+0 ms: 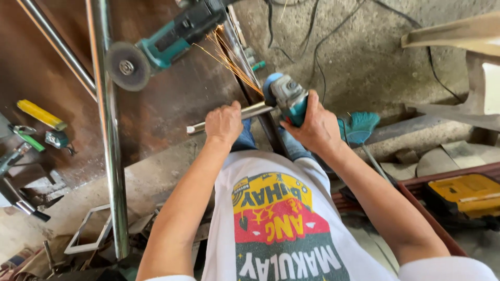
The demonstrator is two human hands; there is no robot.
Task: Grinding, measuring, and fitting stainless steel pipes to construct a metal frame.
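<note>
Our left hand (224, 124) is clenched around a short metal tube (229, 117), pinning it where it lies across a dark steel bar (263, 112). Our right hand (312, 127) grasps a teal grinder (288, 98) by its body, its head set at the tube's end, just beside the left hand. Orange sparks (232, 60) spray up and away from that spot, along the bar.

Further out, a second grinder (166, 41) with a grey disc lies at the top, its disc touching a long shiny pipe (112, 145) that runs down the left side. A thinner pipe (57, 44) slants beside it. On the rusty plate (156, 104) to the far left lie a yellow tool (40, 114) and green-handled pliers (25, 136). Black cables (317, 47) trail over the concrete floor (375, 57). A teal brush (359, 127) sits near our right wrist, and a yellow case (466, 193) rests at the lower right.
</note>
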